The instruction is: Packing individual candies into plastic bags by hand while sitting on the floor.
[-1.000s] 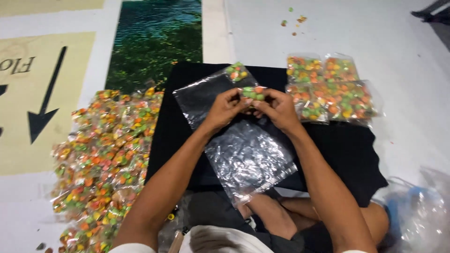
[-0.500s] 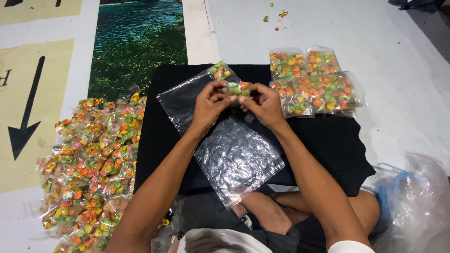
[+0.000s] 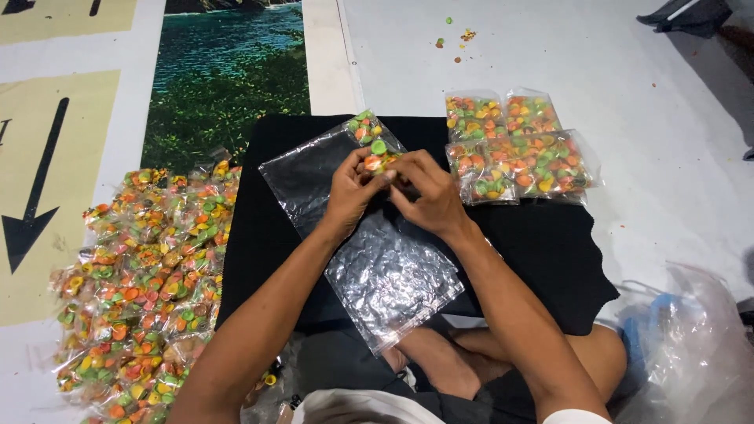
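A: What are the hands doing?

B: Both meet at the middle of the black cloth [image 3: 542,243]. The left hand [image 3: 351,188] and the right hand [image 3: 428,196] have their fingertips pressed together around a small packet of candy [image 3: 378,161], pinching it between them. The packet sits just at 12 o'clock of the knuckles, green and orange pieces showing above the thumbs.

A: And under them?

B: A stack of clear plastic bags [image 3: 377,259], lying slantwise from 10 o'clock to 5 o'clock across the cloth. Its lower corner overhangs the cloth's near edge, above the person's folded legs. A second candy packet [image 3: 365,127] lies on its upper corner.

A: Any open room?

B: At 3 o'clock of the hands the cloth is bare out to its right edge. Filled packets [image 3: 518,145] lie at 1 o'clock, straddling the cloth's far edge and the white floor [image 3: 628,71]. At 9 o'clock, a heap of candy packets [image 3: 141,283] crowds right against the cloth's left edge. A crumpled plastic sack [image 3: 691,345] sits at 4 o'clock, off the cloth.
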